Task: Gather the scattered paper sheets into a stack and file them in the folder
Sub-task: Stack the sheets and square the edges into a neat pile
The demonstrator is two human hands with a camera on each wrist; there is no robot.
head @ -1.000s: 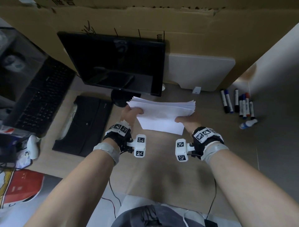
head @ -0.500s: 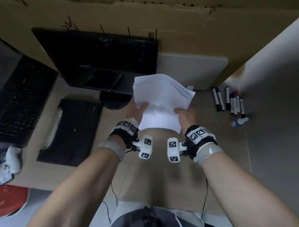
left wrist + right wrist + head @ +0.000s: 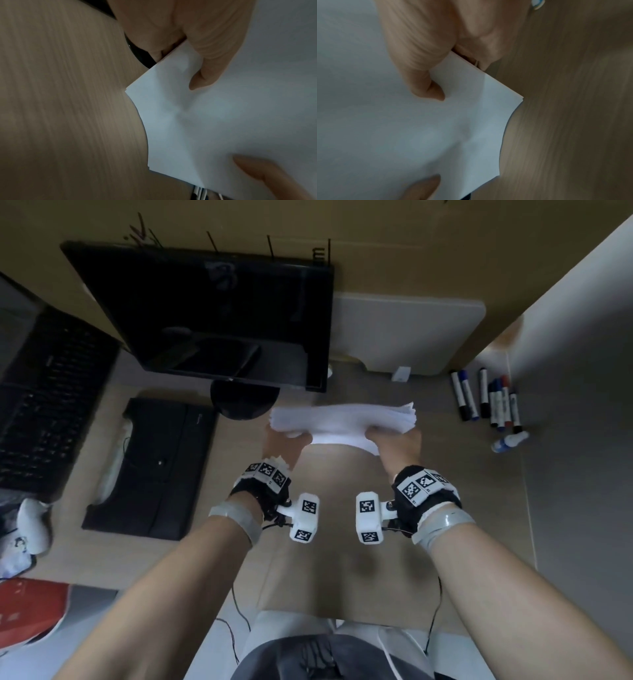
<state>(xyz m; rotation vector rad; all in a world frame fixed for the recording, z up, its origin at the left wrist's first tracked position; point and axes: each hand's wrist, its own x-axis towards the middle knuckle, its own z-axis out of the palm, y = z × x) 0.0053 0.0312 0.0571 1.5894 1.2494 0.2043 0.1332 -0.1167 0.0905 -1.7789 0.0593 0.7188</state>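
A stack of white paper sheets [image 3: 342, 424] is held up on edge over the wooden desk [image 3: 342, 542], in front of the monitor stand. My left hand [image 3: 284, 440] grips its left side, thumb on the near face [image 3: 202, 75]. My right hand [image 3: 394, 440] grips its right side the same way [image 3: 426, 86]. The sheets [image 3: 223, 121] bow between both hands, and their edges fan slightly at the top right. A black folder [image 3: 150, 467] lies shut flat on the desk to the left of the hands.
A black monitor [image 3: 212, 313] stands close behind the stack. A keyboard [image 3: 44, 402] leans at far left. Several markers [image 3: 486, 398] and a small bottle [image 3: 510, 441] lie at right. A white board [image 3: 407, 337] leans on the cardboard backing.
The stack was tilted up with its face toward me half a second ago; it has dropped back down toward the desk, and both hands keep their grip.
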